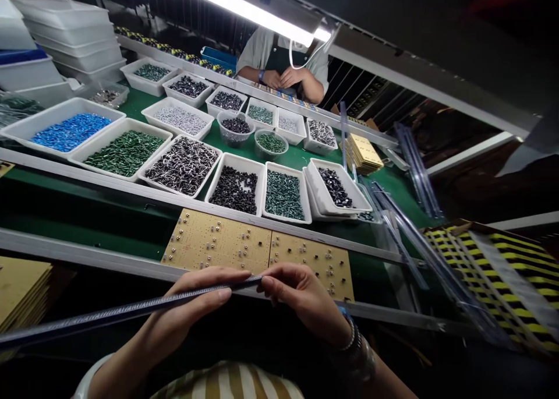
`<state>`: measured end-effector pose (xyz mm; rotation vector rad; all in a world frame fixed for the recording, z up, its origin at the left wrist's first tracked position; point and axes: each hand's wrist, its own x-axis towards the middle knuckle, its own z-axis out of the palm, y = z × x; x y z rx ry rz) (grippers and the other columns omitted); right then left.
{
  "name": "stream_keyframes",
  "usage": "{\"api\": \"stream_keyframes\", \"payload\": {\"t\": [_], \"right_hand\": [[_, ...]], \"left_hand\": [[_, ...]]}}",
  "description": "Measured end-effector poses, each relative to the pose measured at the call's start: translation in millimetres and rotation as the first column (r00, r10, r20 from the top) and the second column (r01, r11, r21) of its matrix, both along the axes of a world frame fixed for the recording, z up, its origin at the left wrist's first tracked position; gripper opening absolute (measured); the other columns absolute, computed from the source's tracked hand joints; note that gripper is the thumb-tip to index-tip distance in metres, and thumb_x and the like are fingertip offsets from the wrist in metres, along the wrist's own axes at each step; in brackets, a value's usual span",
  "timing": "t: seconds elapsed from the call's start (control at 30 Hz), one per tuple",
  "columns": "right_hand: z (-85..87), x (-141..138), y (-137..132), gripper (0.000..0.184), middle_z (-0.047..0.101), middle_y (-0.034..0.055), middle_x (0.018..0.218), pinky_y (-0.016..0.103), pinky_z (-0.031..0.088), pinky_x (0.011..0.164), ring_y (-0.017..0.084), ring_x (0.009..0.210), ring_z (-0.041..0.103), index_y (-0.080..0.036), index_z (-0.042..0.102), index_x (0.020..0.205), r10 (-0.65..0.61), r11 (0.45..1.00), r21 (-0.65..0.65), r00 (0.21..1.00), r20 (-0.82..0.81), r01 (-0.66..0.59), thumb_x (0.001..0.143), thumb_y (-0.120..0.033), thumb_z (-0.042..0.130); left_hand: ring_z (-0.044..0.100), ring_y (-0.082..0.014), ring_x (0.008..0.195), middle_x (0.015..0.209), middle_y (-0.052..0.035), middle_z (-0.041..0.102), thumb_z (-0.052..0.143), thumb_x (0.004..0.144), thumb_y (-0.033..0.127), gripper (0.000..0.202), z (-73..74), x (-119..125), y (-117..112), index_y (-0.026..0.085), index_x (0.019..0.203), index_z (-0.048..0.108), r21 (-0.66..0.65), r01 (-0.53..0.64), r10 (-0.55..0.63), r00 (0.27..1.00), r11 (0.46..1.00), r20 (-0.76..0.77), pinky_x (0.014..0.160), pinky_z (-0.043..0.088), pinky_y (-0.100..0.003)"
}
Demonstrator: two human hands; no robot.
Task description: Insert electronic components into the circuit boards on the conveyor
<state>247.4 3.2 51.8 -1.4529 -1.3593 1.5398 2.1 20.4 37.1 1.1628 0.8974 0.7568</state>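
Note:
A long, thin plastic component tube [131,309] with a row of small parts showing along it slants up from the lower left. My left hand [192,297] is closed around it near its upper end, thumb on one side and fingers on the other. At that tip, my right hand [301,297] pinches with thumb and forefinger; whether a loose part is also between them is hidden. Just beyond both hands, two tan circuit boards [227,239] lie side by side on the rail, with several small components standing on them.
White trays [181,166] and round tubs [271,144] of loose components fill the green bench. Clear tubes [419,259] lean at right beside a black-and-yellow striped box [502,282]. Stacked boards [21,288] sit at left. A co-worker [283,67] works opposite, under a lamp [244,6].

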Motion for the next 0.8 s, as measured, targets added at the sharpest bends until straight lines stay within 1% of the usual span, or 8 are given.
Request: {"api": "stream_keyframes", "payload": {"t": [0.07, 0.1, 0.13, 0.2, 0.27, 0.33, 0.47, 0.8], "right_hand": [[-2.4, 0, 1, 0.028, 0.073, 0.0040, 0.080, 0.024, 0.050, 0.061, 0.013, 0.065, 0.062, -0.017, 0.078, 0.090, -0.035, 0.992, 0.122, 0.994, 0.107, 0.022, 0.094, -0.043, 0.069], [-4.6, 0, 2, 0.025, 0.073, 0.0049, 0.083, 0.026, 0.052, 0.065, 0.015, 0.070, 0.064, -0.018, 0.078, 0.091, -0.077, 0.972, 0.235, 0.978, 0.195, 0.029, 0.095, -0.041, 0.068], [-7.4, 0, 2, 0.022, 0.073, 0.0060, 0.088, 0.029, 0.054, 0.070, 0.017, 0.077, 0.066, -0.019, 0.078, 0.094, -0.128, 0.930, 0.367, 0.947, 0.294, 0.012, 0.097, -0.037, 0.067], [-14.1, 2, 3, 0.016, 0.073, 0.0084, 0.098, 0.035, 0.055, 0.081, 0.021, 0.090, 0.067, -0.021, 0.079, 0.101, -0.227, 0.804, 0.583, 0.848, 0.478, -0.114, 0.098, -0.028, 0.065], [-20.5, 3, 2, 0.018, 0.071, 0.0100, 0.104, 0.039, 0.055, 0.086, 0.023, 0.096, 0.066, -0.022, 0.078, 0.108, -0.277, 0.697, 0.660, 0.744, 0.608, -0.280, 0.098, -0.020, 0.062], [-25.0, 4, 0, 0.021, 0.071, 0.0110, 0.107, 0.040, 0.057, 0.086, 0.024, 0.097, 0.065, -0.022, 0.076, 0.113, -0.290, 0.644, 0.658, 0.670, 0.683, -0.391, 0.099, -0.017, 0.061], [-26.5, 3, -2, 0.023, 0.071, 0.0119, 0.108, 0.041, 0.058, 0.086, 0.024, 0.097, 0.065, -0.020, 0.074, 0.117, -0.320, 0.608, 0.645, 0.601, 0.732, -0.462, 0.099, -0.017, 0.061], [-26.5, 3, 0, 0.023, 0.073, 0.0106, 0.105, 0.040, 0.058, 0.085, 0.023, 0.095, 0.066, -0.019, 0.074, 0.118, -0.331, 0.606, 0.649, 0.596, 0.732, -0.460, 0.099, -0.017, 0.062]], "left_hand": [[0.063, -0.0284, 0.126, 0.124, -0.0011, 0.075, 0.068, 0.091, 0.036, 0.026, -4.7, 2, -3, 0.031, 0.114, 0.080, -0.028, -0.076, 0.077, 0.996, 0.997, 0.036, 0.114, 0.046, -0.034], [0.061, -0.0288, 0.128, 0.125, -0.0016, 0.074, 0.068, 0.091, 0.035, 0.027, -6.4, 3, -3, 0.030, 0.115, 0.080, -0.030, -0.112, 0.113, 0.992, 0.993, 0.049, 0.117, 0.043, -0.036], [0.060, -0.0293, 0.131, 0.127, -0.0023, 0.074, 0.067, 0.092, 0.035, 0.028, -7.7, 4, -3, 0.029, 0.117, 0.079, -0.031, -0.129, 0.131, 0.989, 0.991, 0.065, 0.119, 0.040, -0.037], [0.057, -0.0298, 0.134, 0.131, -0.0036, 0.071, 0.065, 0.094, 0.035, 0.030, -9.3, 6, -2, 0.028, 0.120, 0.078, -0.047, -0.118, 0.122, 0.987, 0.992, 0.100, 0.121, 0.038, -0.039], [0.056, -0.0296, 0.135, 0.134, -0.0042, 0.070, 0.064, 0.095, 0.034, 0.031, -10.5, 6, 0, 0.027, 0.123, 0.076, -0.071, -0.087, 0.095, 0.988, 0.994, 0.120, 0.121, 0.038, -0.040], [0.056, -0.0295, 0.136, 0.134, -0.0045, 0.070, 0.064, 0.095, 0.034, 0.032, -11.7, 6, 1, 0.026, 0.123, 0.076, -0.080, -0.091, 0.100, 0.988, 0.993, 0.116, 0.122, 0.037, -0.040], [0.056, -0.0286, 0.135, 0.133, -0.0034, 0.070, 0.066, 0.094, 0.034, 0.031, -13.5, 4, 1, 0.027, 0.122, 0.077, -0.080, -0.103, 0.113, 0.984, 0.991, 0.136, 0.121, 0.039, -0.038], [0.057, -0.0267, 0.134, 0.133, -0.0021, 0.070, 0.065, 0.096, 0.035, 0.030, -20.8, 4, -1, 0.029, 0.123, 0.076, -0.085, -0.103, 0.115, 0.981, 0.991, 0.157, 0.120, 0.038, -0.033]]}}
